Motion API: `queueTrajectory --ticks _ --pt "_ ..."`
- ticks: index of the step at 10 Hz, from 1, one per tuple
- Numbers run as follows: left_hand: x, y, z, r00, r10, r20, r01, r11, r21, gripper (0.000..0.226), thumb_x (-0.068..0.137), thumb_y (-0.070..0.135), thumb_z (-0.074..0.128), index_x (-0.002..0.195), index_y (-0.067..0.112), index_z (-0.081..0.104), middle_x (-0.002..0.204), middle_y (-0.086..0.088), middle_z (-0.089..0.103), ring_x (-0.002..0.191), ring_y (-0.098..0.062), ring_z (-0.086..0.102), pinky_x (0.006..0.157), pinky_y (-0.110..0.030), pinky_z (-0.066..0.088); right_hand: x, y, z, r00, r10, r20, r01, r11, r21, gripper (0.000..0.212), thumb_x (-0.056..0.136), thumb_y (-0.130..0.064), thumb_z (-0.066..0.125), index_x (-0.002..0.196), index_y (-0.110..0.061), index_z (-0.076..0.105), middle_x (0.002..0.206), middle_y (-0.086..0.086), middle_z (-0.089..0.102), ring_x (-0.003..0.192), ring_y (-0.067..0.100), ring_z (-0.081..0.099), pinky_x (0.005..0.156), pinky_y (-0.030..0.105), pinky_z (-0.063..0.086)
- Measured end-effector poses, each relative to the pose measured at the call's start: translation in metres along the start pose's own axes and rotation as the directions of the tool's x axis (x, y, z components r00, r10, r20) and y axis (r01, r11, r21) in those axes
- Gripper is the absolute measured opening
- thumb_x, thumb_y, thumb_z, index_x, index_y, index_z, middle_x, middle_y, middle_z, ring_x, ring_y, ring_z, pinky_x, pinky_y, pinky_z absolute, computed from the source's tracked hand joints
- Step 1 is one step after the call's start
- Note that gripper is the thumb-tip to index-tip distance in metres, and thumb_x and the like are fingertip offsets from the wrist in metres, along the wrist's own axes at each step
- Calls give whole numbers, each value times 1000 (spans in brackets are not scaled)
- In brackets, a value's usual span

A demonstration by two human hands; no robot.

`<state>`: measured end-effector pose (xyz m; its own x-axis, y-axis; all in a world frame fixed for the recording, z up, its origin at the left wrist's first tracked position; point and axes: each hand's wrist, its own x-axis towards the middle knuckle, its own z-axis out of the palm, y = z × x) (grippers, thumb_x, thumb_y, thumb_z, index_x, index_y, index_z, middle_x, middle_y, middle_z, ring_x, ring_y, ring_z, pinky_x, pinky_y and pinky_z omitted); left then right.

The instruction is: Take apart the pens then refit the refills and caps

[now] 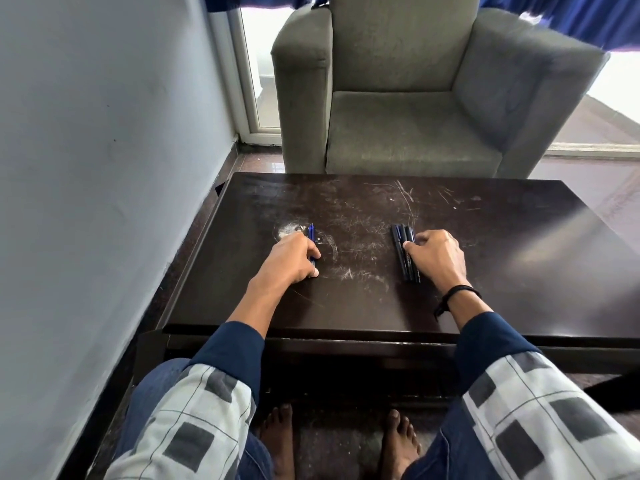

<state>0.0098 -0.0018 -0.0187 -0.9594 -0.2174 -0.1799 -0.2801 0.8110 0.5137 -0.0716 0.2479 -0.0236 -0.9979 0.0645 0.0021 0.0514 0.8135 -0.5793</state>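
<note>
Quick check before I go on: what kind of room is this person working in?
Probably a living room or lounge at home, not a workshop: a grey armchair faces a scratched dark coffee table, blue curtains hang over glass doors, and the person is barefoot.

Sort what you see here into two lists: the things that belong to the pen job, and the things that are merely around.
Belonging to the job:
- blue pens under the left hand
- black pens beside the right hand
- dark table they lie on

Merely around:
- grey armchair
- blue curtain
- black wristband
</note>
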Motion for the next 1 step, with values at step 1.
queueTrajectory --ticks 1 --pt "0 1 -2 1000 -23 -4 23 999 -28 45 78 12 87 122 17 75 108 -4 74 96 -16 70 87 -27 54 0 -3 4 998 -15 -59 16 1000 10 28 89 -29 64 112 -19 75 124 7 67 112 33 63 88 33 47"
